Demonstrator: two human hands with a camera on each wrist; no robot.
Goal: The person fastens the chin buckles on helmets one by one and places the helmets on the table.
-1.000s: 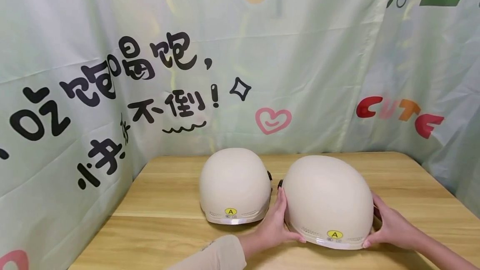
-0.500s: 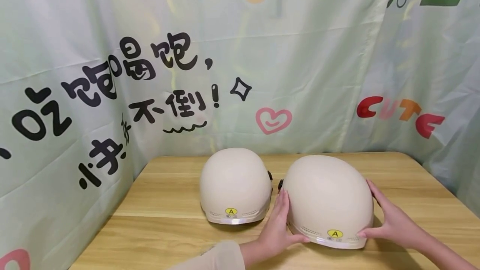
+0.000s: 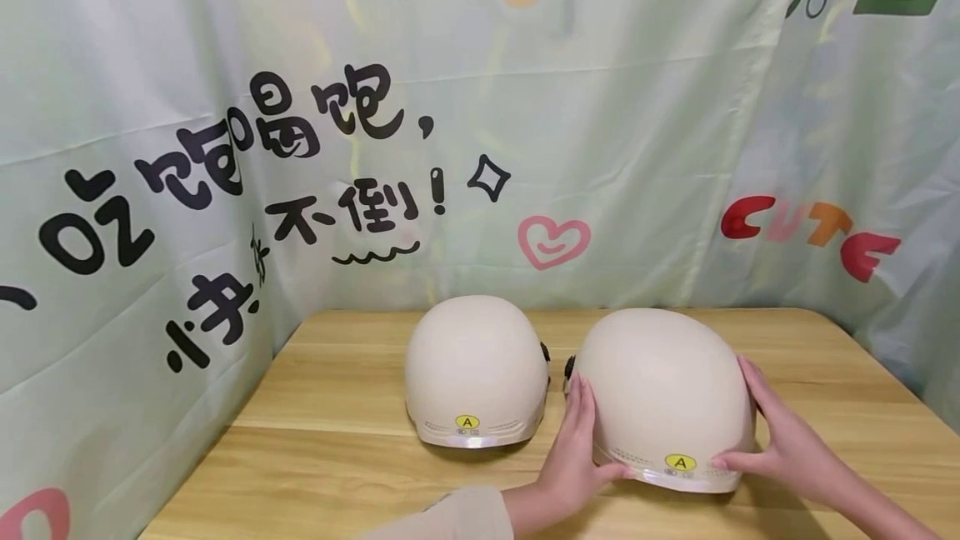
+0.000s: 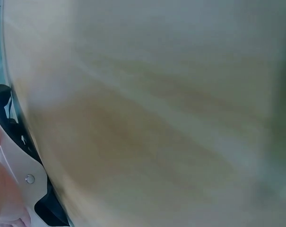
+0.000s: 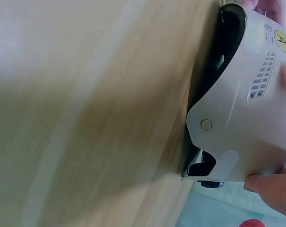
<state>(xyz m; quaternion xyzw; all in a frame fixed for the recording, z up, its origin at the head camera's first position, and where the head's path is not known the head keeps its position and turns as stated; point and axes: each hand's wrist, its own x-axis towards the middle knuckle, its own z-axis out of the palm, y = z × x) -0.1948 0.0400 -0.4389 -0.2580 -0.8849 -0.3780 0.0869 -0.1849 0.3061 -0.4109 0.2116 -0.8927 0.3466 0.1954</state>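
Note:
A large cream half-shell helmet (image 3: 663,394), with a yellow "A" sticker near its front edge, stands at the right of the wooden table. My left hand (image 3: 566,469) holds its left side, fingers along the shell and thumb on the front rim. On the opposite side, my right hand (image 3: 798,448) grips it, its thumb on the shell beside the sticker. In the right wrist view the helmet (image 5: 242,113) shows vent slots, a rivet and a dark inside. In the left wrist view only its edge (image 4: 20,165) shows, with part of my left hand (image 4: 5,189).
A smaller cream helmet (image 3: 476,369) with a matching "A" sticker stands just to the left, a narrow gap away. Both are on the wood-grain table (image 3: 322,440). A pale printed curtain (image 3: 637,148) with lettering hangs behind and along the sides.
My right thumb has moved from the front rim up onto the shell, and the right fingers sit farther up the side. The head view has turned slightly left.

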